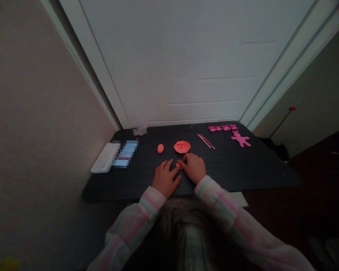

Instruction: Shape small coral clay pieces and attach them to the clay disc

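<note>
On the dark table, my right hand has its fingers closed on a small orange piece of clay. My left hand lies beside it with fingers spread, resting on the tabletop. Just beyond the hands sits an orange clay bowl shape with small pieces inside. A rounded orange clay lump is left of the bowl shape. Two thin pink modelling tools lie to the right. Part of the small piece is hidden by the right fingers.
A pink clay bear-like figure and a row of several pink clay pieces lie at the back right. At the left are a white tray, a blurred blue packet and a crumpled clear wrapper. A white door stands behind the table.
</note>
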`<state>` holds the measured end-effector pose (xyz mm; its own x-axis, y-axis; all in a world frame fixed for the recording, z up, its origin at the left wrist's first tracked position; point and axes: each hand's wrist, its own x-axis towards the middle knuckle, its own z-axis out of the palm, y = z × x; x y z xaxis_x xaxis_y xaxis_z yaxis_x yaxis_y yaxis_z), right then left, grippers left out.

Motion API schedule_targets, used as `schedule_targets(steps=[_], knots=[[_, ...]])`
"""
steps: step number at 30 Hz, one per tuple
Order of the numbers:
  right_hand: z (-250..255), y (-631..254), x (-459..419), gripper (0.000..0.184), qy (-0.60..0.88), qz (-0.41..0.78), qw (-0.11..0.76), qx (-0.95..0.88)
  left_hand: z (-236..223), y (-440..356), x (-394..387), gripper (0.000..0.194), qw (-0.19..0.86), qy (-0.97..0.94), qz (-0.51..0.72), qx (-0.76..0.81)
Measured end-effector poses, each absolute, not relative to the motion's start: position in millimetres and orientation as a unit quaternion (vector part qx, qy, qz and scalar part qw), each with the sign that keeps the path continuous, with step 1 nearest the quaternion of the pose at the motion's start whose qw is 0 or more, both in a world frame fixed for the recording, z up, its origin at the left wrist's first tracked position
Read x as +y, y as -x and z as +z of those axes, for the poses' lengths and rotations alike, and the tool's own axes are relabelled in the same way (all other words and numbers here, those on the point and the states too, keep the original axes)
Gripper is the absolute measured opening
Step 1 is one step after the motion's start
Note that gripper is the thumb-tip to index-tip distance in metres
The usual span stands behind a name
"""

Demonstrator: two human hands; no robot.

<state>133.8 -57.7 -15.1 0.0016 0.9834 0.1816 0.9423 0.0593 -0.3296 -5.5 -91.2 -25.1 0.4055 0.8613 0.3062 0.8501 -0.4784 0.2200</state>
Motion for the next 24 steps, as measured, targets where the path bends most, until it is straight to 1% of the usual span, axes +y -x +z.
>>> schedule_targets(steps=[5, 9, 13, 17, 24], knots=[[-12.6, -132.8, -57.0, 0.028, 0.688, 0.053, 0.196, -0.697, -26.4, 6.0, -90.8, 0.034, 0.004, -0.839, 0.208, 0.503], [-13.0, -131.5, -56.9, 0.029, 0.690, 0.047, 0.188, -0.697, -26.0, 6.7, -90.2, 0.033, 0.019, -0.838, 0.232, 0.493], [-16.2, -131.3, -56.9, 0.030, 0.694, 0.048, 0.173, -0.697, -25.5, 10.7, -86.8, 0.023, 0.055, -0.809, 0.319, 0.490], [-16.3, -131.3, -57.4, 0.032, 0.692, 0.042, 0.169, -0.701, -25.9, 16.0, -83.1, 0.018, 0.100, -0.753, 0.387, 0.523], [-15.6, -130.1, -60.5, 0.037, 0.687, 0.029, 0.158, -0.709, -23.4, 16.2, -83.2, 0.016, 0.113, -0.732, 0.395, 0.544]])
